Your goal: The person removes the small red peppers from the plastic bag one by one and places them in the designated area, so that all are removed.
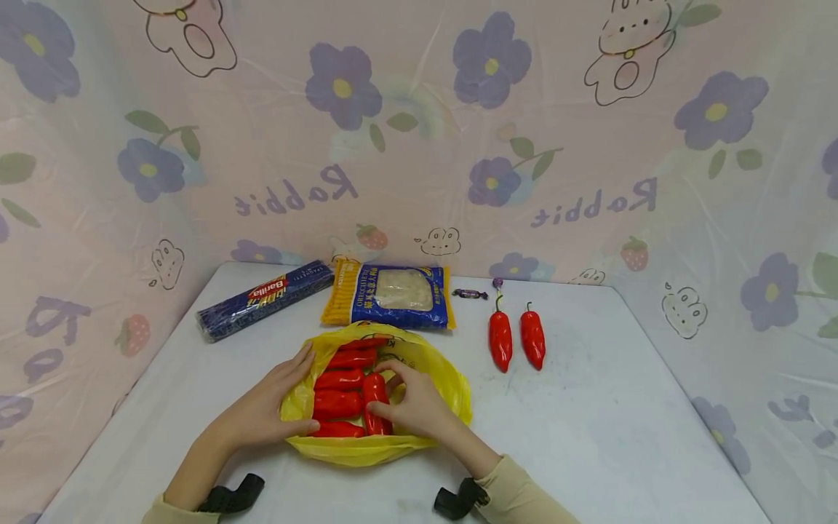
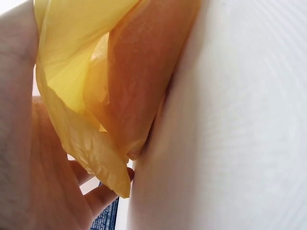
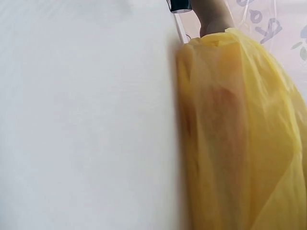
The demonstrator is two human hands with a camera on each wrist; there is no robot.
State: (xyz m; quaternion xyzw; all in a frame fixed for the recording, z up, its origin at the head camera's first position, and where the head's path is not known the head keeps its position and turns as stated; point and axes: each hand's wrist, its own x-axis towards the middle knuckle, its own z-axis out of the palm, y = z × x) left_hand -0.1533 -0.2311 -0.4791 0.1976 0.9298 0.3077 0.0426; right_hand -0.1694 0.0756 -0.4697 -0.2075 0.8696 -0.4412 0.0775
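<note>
A yellow plastic bag lies with its mouth spread wide, several red chili peppers showing inside. My left hand rests against the bag's left side, fingers extended along it and thumb near the front rim. In the left wrist view, thin yellow plastic partly covers that hand. Reaching into the bag, my right hand pinches an upright-lying red chili pepper between thumb and fingers. The right wrist view shows mostly the bag's outer wall; the right fingers are hidden there.
Behind the bag lie a blue Barilla spaghetti pack and a blue-yellow orecchiette pack. To the right are a purple wrapped candy, a small purple lollipop and two red chili peppers. Patterned curtains surround the white table.
</note>
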